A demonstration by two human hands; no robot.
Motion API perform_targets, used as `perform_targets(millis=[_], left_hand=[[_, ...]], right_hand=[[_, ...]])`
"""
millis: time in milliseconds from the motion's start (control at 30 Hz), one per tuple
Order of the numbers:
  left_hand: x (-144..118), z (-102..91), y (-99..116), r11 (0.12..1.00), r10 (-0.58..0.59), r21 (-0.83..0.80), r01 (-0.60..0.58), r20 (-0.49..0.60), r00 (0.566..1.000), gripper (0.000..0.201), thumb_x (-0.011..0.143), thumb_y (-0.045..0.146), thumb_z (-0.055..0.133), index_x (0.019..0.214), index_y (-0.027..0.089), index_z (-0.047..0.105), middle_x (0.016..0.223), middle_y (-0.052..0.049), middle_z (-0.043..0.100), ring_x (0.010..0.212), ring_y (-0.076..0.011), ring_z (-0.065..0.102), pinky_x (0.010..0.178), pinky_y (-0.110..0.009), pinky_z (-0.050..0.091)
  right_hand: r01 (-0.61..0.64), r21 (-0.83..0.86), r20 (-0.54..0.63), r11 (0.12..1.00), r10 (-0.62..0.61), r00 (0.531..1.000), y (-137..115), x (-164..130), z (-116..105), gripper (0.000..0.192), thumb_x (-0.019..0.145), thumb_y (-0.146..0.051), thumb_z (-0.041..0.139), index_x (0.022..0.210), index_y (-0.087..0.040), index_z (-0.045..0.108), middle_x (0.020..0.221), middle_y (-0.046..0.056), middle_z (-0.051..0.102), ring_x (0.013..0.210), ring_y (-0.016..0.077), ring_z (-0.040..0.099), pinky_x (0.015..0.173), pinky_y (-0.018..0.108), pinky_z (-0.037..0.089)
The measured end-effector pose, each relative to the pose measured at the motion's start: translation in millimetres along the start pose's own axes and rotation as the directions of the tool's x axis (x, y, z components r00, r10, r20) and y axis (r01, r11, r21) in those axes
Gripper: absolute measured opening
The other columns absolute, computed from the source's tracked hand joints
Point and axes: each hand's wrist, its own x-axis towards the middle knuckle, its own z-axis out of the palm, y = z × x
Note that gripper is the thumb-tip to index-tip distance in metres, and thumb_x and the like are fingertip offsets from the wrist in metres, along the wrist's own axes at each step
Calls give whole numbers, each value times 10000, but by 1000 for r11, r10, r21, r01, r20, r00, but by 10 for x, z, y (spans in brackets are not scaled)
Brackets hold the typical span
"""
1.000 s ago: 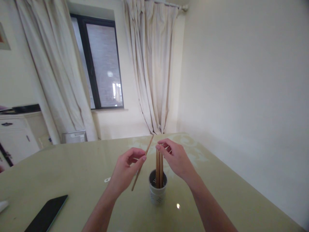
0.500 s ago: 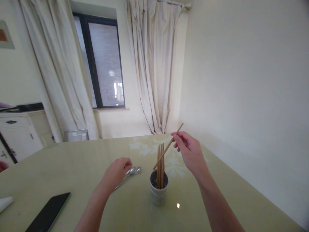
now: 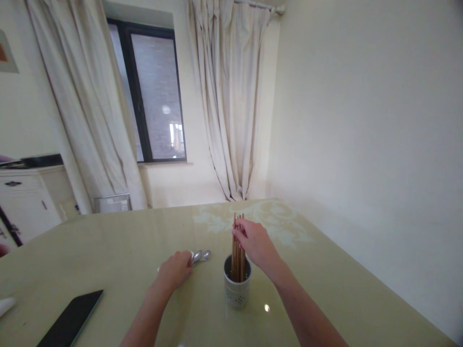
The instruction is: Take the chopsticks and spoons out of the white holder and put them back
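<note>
A pale cylindrical holder (image 3: pixel 237 293) with small holes in its side stands upright on the table, several wooden chopsticks (image 3: pixel 238 262) upright inside it. My right hand (image 3: pixel 255 241) is at their upper ends, thumb and fingertips pinched on a chopstick (image 3: pixel 233 246) that now stands in the holder with the others. Left of the holder, two shiny metal spoons (image 3: pixel 201 256) lie side by side. My left hand (image 3: pixel 176 270) rests over their handles with its fingers curled down around them; the fingertips and most of the handles are hidden.
A dark flat device (image 3: pixel 70 318) lies on the greenish table (image 3: pixel 123 250) at the near left, with a white object (image 3: pixel 6 304) at the left edge. A wall (image 3: pixel 369 144) borders the table's right side. Curtains (image 3: pixel 231 96) and a window (image 3: pixel 157 96) are behind.
My right hand moved left and down, bringing its slanted chopstick upright into the holder among the others. My left hand came down over the spoon handles.
</note>
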Motion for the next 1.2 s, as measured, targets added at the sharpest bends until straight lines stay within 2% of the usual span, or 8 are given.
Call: perform_targets(millis=[300, 533, 733, 900, 1000, 1067, 1133, 1200], left_hand=[[4, 52, -12, 996, 83, -28, -83, -11, 997, 136, 839, 123, 589, 880, 218, 677, 1024, -85, 755, 967, -260, 708, 738, -301, 428], [-12, 41, 17, 990, 130, -58, -131, -19, 991, 177, 797, 103, 592, 882, 219, 695, 975, -73, 762, 937, -252, 715, 730, -292, 419], [-53, -101, 61, 988, 121, -84, -127, -72, 990, 150, 771, 158, 604, 866, 210, 707, 943, -75, 767, 885, -250, 710, 703, -299, 409], [-169, -418, 103, 937, 187, -260, -231, -185, 965, 140, 829, 292, 597, 842, 202, 704, 864, -46, 765, 823, -217, 691, 706, -286, 431], [-295, -625, 192, 854, 213, -409, -321, -289, 933, 149, 831, 315, 586, 824, 198, 679, 779, -26, 738, 746, -198, 670, 679, -283, 445], [-390, -722, 296, 760, 231, -517, -394, -351, 907, 160, 852, 337, 586, 838, 198, 663, 772, -22, 722, 733, -190, 662, 652, -275, 455], [-483, -777, 426, 651, 256, -607, -456, -391, 884, 185, 884, 377, 599, 880, 200, 652, 786, -22, 713, 739, -185, 667, 625, -259, 462], [-562, -804, 560, 562, 285, -650, -511, -427, 858, 198, 906, 398, 620, 919, 202, 646, 797, -22, 711, 745, -178, 675, 628, -250, 476]], right_hand=[[-69, -162, -55, 984, 60, 997, -9, -8, -5, 303, 966, -252, 682, 1267, -235, 668, 965, 78, 810, 942, 245, 758, 820, 307, 477], [-30, -147, -113, 989, 14, 994, -83, -39, -115, 297, 993, -267, 659, 1284, -209, 654, 955, 80, 814, 937, 259, 760, 822, 320, 481], [1, -234, -83, 972, -21, 996, -118, -65, -135, 406, 1065, -293, 511, 1463, -263, 582, 981, 100, 817, 910, 268, 764, 784, 335, 479], [-33, -340, -31, 940, 23, 999, -141, -78, -130, 291, 1049, -345, 530, 1200, -252, 761, 1050, 153, 811, 929, 318, 765, 734, 358, 484], [10, -188, -115, 982, -32, 993, -193, -105, -174, 264, 1042, -343, 550, 1140, -227, 766, 944, 115, 809, 874, 273, 755, 751, 345, 494], [89, 69, -146, 994, -78, 986, -235, -127, -201, 270, 1033, -374, 572, 1175, -220, 742, 870, 67, 789, 775, 217, 735, 720, 314, 506], [154, 356, -137, 922, -112, 984, -277, -148, -214, 298, 1002, -406, 616, 1218, -224, 710, 878, 33, 772, 701, 174, 711, 661, 282, 517], [184, 545, -119, 818, -141, 983, -311, -165, -216, 271, 966, -400, 661, 1170, -226, 706, 930, 25, 766, 702, 158, 706, 635, 267, 525]])
